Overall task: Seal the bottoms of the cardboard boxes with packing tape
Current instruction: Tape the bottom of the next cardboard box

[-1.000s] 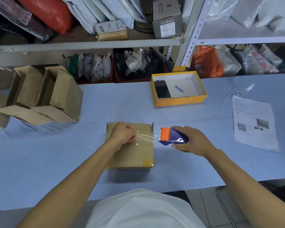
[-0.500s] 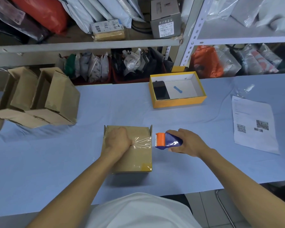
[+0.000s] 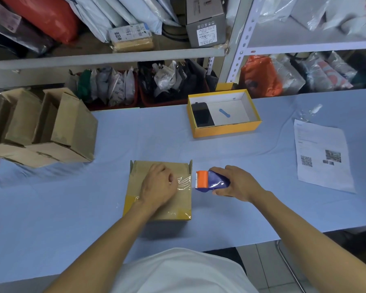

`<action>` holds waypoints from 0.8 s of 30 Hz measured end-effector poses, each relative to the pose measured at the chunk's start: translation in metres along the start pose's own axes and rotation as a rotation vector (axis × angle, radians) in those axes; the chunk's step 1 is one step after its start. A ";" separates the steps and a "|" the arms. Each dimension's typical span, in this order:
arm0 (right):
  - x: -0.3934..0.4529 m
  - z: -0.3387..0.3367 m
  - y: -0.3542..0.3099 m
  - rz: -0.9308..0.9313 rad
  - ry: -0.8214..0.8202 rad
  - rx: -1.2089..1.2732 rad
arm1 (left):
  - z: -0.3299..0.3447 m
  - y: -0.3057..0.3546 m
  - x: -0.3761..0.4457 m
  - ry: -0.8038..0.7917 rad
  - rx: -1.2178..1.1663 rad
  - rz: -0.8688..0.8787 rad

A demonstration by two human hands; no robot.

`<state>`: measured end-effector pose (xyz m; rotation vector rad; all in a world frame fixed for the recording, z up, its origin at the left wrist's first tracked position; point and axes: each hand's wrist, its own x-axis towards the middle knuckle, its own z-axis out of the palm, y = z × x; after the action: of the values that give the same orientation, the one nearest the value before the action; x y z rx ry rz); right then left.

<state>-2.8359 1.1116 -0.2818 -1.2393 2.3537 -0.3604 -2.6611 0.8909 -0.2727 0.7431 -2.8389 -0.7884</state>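
The cardboard box [image 3: 159,190] sat bottom-up on the desk [image 3: 51,208]. Left hand [image 3: 157,183] pressed tape down; right hand [image 3: 236,182] clutched the tape dispenser [image 3: 211,179]. A skewed tear might wrinkle the strip.

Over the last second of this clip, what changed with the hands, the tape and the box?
The right hand brought the tape dispenser leftward, close to the cardboard box's right edge, so the stretched tape went from spanning open air to lying on the box top. The left hand lowered and now presses the tape down. The right hand still grips the dispenser; the box, yellow box and paper sheet stayed put.
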 end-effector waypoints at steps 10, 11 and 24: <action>-0.001 0.007 -0.005 0.034 0.007 0.001 | -0.030 -0.028 0.011 -0.270 -0.058 0.048; -0.001 0.007 -0.006 0.030 0.013 -0.011 | -0.028 -0.019 0.013 -0.241 -0.063 0.046; -0.017 0.002 -0.001 0.095 0.001 -0.013 | 0.018 0.010 -0.006 -0.101 -0.334 -0.004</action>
<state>-2.8259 1.1248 -0.2781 -1.1285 2.4090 -0.3153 -2.6639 0.9099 -0.2829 0.6752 -2.6831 -1.2924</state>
